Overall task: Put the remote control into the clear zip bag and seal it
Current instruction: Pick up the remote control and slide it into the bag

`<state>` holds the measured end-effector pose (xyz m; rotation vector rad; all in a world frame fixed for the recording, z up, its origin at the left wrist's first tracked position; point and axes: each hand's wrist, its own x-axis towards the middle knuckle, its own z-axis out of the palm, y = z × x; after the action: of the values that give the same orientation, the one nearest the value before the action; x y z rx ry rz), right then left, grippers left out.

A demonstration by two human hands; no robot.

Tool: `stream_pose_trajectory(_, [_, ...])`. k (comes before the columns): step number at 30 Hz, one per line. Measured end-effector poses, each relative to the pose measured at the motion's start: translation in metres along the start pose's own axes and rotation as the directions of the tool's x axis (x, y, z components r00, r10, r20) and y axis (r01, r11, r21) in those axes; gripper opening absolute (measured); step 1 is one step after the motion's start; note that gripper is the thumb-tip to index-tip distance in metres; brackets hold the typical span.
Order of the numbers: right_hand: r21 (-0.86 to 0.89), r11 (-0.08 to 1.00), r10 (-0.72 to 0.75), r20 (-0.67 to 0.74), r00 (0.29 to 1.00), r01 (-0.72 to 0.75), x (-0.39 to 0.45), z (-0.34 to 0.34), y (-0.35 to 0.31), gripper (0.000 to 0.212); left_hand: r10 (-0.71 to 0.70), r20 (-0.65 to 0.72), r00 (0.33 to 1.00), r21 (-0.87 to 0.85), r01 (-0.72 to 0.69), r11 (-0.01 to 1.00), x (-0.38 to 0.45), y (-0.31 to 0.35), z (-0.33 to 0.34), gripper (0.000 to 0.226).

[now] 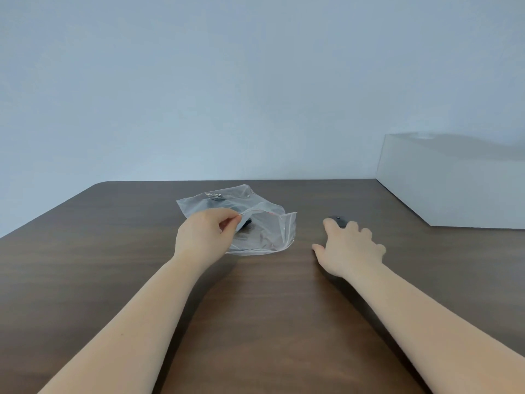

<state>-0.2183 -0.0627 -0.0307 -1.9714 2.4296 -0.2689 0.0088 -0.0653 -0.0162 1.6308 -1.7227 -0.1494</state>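
Observation:
A clear zip bag [264, 226] with a red seal line lies crumpled on the dark wooden table [255, 294], its mouth facing right and partly lifted. My left hand [203, 237] pinches the upper lip of the bag's mouth between thumb and fingers. Something dark shows through the plastic near my fingers; I cannot tell what it is. To the right, the black remote control [338, 220] lies on the table, mostly hidden under the fingers of my right hand [349, 247]. That hand is spread over the remote, fingers apart, and whether it touches it is unclear.
A white box [454, 177] stands at the table's back right corner, close behind the remote. A pale blue wall rises behind the table's far edge.

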Motion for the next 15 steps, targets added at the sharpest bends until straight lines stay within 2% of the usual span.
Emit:
stream_pose_trajectory(4, [0.007,0.999,0.054,0.027,0.998,-0.054,0.006,0.000,0.008,0.045,0.001,-0.010,1.000,-0.018,-0.001,1.000,-0.001,0.000,0.001,0.018])
stream_pose_trajectory(8, [0.149,0.988,0.037,-0.014,0.999,-0.034,0.011,-0.001,0.015,0.043,0.011,0.007,1.000,-0.013,-0.011,1.000,0.001,0.000,0.003,0.018])
stream_pose_trajectory(10, [0.244,0.969,-0.012,-0.071,0.997,0.029,0.008,-0.006,0.013,0.045,0.015,0.009,1.000,0.002,-0.015,1.000,0.001,0.000,0.004,0.019])
stream_pose_trajectory(13, [0.414,0.888,-0.126,-0.203,0.971,0.201,-0.009,-0.027,-0.003,0.039,-0.003,-0.014,1.000,0.021,0.003,1.000,0.002,0.000,0.004,0.021])
stream_pose_trajectory(15, [0.435,0.843,-0.220,-0.261,0.940,0.318,-0.028,-0.044,-0.018,0.030,-0.023,-0.045,0.999,0.028,0.025,0.999,0.004,0.000,0.003,0.023])
